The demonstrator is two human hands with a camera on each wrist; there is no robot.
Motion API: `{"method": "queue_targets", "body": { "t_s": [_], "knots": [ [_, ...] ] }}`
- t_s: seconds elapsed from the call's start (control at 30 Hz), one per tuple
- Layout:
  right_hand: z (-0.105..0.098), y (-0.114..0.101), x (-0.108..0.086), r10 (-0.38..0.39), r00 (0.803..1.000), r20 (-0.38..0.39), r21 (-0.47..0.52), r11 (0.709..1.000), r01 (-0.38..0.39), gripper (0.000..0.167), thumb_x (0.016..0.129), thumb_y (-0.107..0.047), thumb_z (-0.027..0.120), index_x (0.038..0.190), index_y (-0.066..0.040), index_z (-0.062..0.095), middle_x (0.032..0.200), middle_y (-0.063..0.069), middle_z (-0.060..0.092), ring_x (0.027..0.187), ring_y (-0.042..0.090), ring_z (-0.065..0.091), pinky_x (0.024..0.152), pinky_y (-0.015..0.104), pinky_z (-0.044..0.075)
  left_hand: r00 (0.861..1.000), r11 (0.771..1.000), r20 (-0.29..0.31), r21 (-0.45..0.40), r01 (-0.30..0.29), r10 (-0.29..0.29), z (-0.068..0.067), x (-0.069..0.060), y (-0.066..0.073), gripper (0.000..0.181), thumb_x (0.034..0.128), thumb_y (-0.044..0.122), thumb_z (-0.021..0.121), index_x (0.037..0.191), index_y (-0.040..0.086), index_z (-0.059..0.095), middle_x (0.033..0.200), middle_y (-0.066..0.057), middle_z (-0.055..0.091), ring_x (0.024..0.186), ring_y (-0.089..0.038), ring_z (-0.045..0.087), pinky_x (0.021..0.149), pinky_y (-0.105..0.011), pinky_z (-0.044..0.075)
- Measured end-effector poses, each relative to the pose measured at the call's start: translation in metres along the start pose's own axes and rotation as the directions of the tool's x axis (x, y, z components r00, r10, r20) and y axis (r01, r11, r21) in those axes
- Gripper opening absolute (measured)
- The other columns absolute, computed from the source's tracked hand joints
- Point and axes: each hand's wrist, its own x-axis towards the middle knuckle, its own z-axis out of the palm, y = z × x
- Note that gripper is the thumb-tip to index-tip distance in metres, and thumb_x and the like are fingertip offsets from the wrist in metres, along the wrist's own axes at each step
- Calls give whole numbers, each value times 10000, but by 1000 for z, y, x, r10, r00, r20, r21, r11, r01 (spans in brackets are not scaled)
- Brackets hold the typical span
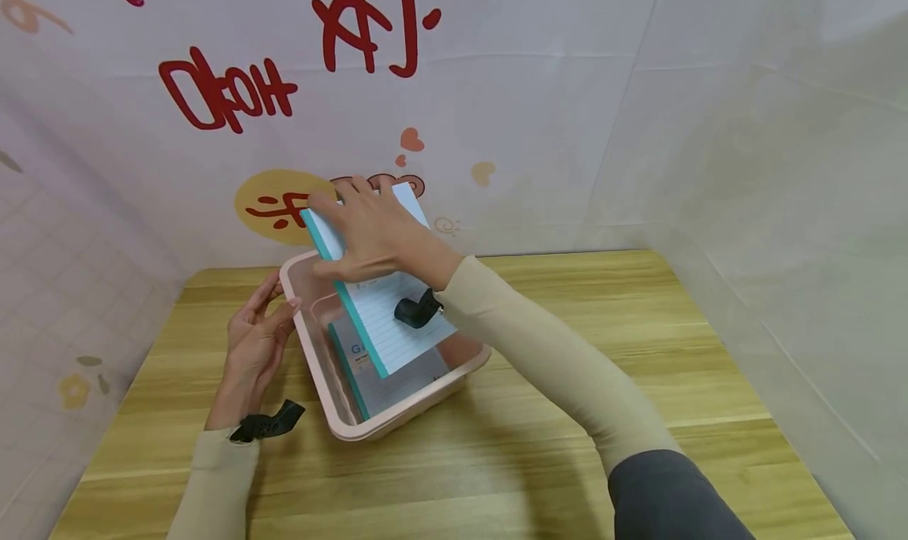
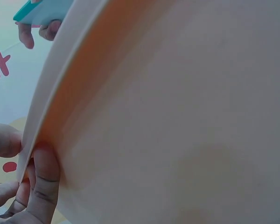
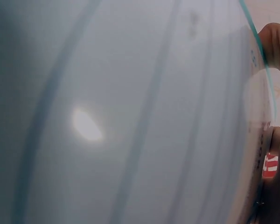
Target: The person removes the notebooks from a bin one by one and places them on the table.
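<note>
The head view shows your right hand (image 1: 369, 232) spread over the far end of a pale-blue lined paper notebook with a teal spine (image 1: 379, 311), fingers bent round its edge, gripping it tilted above a pale pink rectangular plastic bin (image 1: 314, 359). Your left hand (image 1: 255, 339) pinches the bin's rim near its far-left corner, nearly closed. Inside lies a grey-covered notebook with a teal spine (image 1: 404, 386). You appear to be moving the lined notebook through the bin's mouth; I cannot tell whether in or out. The next move probably calls for a steady rim and a lower corner kept clear of it.
</note>
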Motion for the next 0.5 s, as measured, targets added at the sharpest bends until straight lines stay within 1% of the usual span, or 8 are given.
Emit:
{"method": "queue_targets", "body": {
  "t_s": [0.13, 0.23, 0.4, 0.47, 0.5],
  "knots": [
    [-8, 4, -3, 0, 1000, -12, 7, 1000, 0, 800, 855, -734, 522, 1521, -318, 367, 1504, 13, 490, 1364, 217, 425, 1079, 480, 362, 1000, 1000, 10, 2, -1, 1, -1, -1, 1, 754, 939, -104, 647, 1596, 3, 292, 1248, -46, 437, 954, -81, 664, 805, -205, 634],
    [-14, 6, -5, 1, 1000, -10, 5, 1000, -1, 814, 849, -728, 515, 1531, -313, 357, 1477, 14, 511, 1316, 214, 448, 1078, 482, 371, 1000, 1000, 18, -4, -10, 10, -1, 0, 1, 745, 938, -115, 640, 1591, -11, 294, 1239, -52, 439, 939, -81, 671, 786, -202, 635],
    [-21, 11, -7, 10, 1000, -13, 11, 1000, -10, 836, 838, -730, 528, 1536, -302, 360, 1449, 36, 528, 1290, 231, 455, 1168, 604, 330, 1000, 1000, 18, -8, -22, 22, -2, 0, 1, 739, 935, -130, 633, 1585, -24, 299, 1231, -59, 436, 946, -84, 664, 764, -199, 636],
    [-21, 15, -9, 15, 1000, -21, 13, 1000, -15, 836, 836, -723, 534, 1535, -296, 366, 1427, 44, 540, 1271, 234, 463, 1173, 625, 315, 1000, 1000, 12, -7, -22, 22, -1, 0, 1, 735, 932, -134, 634, 1582, -24, 309, 1228, -58, 437, 951, -89, 659, 760, -198, 636],
    [-21, 18, -9, 19, 1000, -21, 13, 1000, -19, 831, 837, -717, 528, 1536, -297, 368, 1411, 41, 549, 1260, 231, 468, 1166, 609, 324, 1000, 1000, 9, -5, -20, 20, -1, 0, 1, 734, 931, -135, 636, 1581, -22, 314, 1227, -55, 438, 956, -89, 657, 761, -197, 635]
  ]
}}
